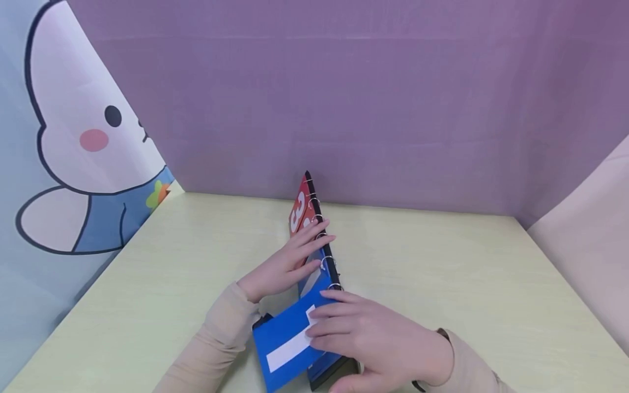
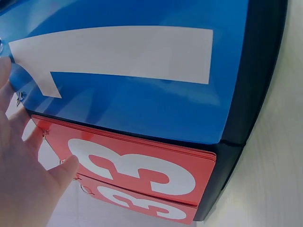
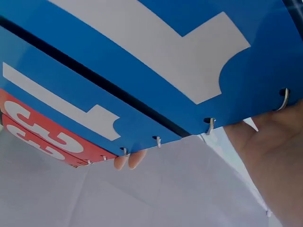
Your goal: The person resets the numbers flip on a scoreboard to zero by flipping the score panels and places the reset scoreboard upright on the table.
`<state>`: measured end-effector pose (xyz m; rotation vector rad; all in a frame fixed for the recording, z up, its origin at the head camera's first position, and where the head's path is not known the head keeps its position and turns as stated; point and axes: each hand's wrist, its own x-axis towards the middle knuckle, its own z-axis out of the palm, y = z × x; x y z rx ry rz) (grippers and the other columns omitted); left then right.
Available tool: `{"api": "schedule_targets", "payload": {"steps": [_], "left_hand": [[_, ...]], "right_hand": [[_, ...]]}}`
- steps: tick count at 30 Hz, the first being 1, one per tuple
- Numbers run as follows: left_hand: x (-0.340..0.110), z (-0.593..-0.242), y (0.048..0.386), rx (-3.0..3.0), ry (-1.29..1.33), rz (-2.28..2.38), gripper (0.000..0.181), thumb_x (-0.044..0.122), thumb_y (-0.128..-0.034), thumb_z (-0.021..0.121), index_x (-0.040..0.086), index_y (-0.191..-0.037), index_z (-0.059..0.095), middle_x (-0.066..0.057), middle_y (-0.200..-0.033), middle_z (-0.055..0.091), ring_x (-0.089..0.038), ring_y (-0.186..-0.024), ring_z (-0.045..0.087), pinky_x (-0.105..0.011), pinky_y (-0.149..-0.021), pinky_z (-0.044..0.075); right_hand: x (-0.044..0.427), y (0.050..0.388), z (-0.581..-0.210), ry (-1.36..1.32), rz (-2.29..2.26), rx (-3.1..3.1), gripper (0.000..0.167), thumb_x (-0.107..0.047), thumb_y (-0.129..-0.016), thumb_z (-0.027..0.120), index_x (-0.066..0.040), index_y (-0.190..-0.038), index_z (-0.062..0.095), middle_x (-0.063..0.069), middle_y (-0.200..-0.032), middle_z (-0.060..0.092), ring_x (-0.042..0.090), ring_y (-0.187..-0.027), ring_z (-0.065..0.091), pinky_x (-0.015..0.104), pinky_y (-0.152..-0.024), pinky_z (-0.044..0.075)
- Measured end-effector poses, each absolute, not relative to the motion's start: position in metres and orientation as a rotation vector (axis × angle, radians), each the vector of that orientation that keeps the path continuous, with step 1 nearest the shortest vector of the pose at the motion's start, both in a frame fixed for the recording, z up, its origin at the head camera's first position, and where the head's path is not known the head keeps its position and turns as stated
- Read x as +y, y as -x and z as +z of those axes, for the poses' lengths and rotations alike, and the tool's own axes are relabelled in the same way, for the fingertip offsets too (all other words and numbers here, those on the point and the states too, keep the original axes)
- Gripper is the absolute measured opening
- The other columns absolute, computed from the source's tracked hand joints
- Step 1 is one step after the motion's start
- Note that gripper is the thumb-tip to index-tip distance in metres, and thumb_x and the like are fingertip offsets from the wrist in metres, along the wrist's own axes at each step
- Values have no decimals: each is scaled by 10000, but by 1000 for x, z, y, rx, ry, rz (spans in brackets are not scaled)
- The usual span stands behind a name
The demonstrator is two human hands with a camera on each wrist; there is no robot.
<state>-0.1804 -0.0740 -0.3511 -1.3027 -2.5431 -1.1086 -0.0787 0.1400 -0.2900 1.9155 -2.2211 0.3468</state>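
A tabletop flip scoreboard point(image 1: 330, 267) stands on the table, seen nearly end-on in the head view. Red cards point(image 2: 132, 165) with white 3s hang at its far end; blue cards point(image 2: 156, 104) with white 1s are nearer. Metal rings hold the cards along the black top bar. Across this bar lies my left hand point(image 1: 290, 262), fingers extended, mid-board. My right hand point(image 1: 378, 333) reaches over the near end, its fingertips touching the nearest blue card point(image 1: 290, 344), which tilts out to the left. Its thumb is apart from the fingers, low on the right side.
The pale wooden table point(image 1: 442, 262) extends on both sides of the board. A purple cloth point(image 1: 344, 98) hangs behind it. At the left is a curtain point(image 1: 93, 164) with a cartoon figure, and a pale cloth point(image 1: 589, 234) hangs at the right.
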Motion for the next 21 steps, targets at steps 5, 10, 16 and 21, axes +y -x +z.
{"api": "schedule_targets", "payload": {"steps": [5,10,16,21], "left_hand": [[-75,-351,180,-2545,1298,-1104,539,199,-947,556,154,-1453,376,-36,-1587,174,-241,-1465,119,-543,-1079,342],[-76,-351,181,-2523,1324,-1115,520,179,-955,544,152,-1449,383,-29,-1590,161,-229,-1469,103,-540,-1121,275],[-76,-352,183,-2506,1351,-1123,516,172,-960,536,150,-1451,380,-26,-1593,150,-223,-1471,92,-549,-1134,239],[-76,-351,183,-2510,1353,-1122,524,171,-958,541,148,-1454,372,-29,-1594,142,-224,-1471,89,-559,-1130,238]], "right_hand": [[132,75,-287,-1891,140,-2312,427,-491,-917,538,-143,-1109,696,-46,-1137,677,134,-1160,583,439,-1060,406],[126,70,-283,-1881,-47,-2309,427,-516,-951,452,-189,-961,726,-115,-952,695,95,-1056,601,416,-1054,403],[132,83,-285,-1918,473,-2178,227,-333,-959,537,-162,-967,686,-95,-949,680,88,-1058,581,359,-1019,427],[150,101,-299,-1764,988,-2033,130,-151,-945,568,-107,-985,684,41,-1038,667,176,-1053,582,324,-948,478]]}}
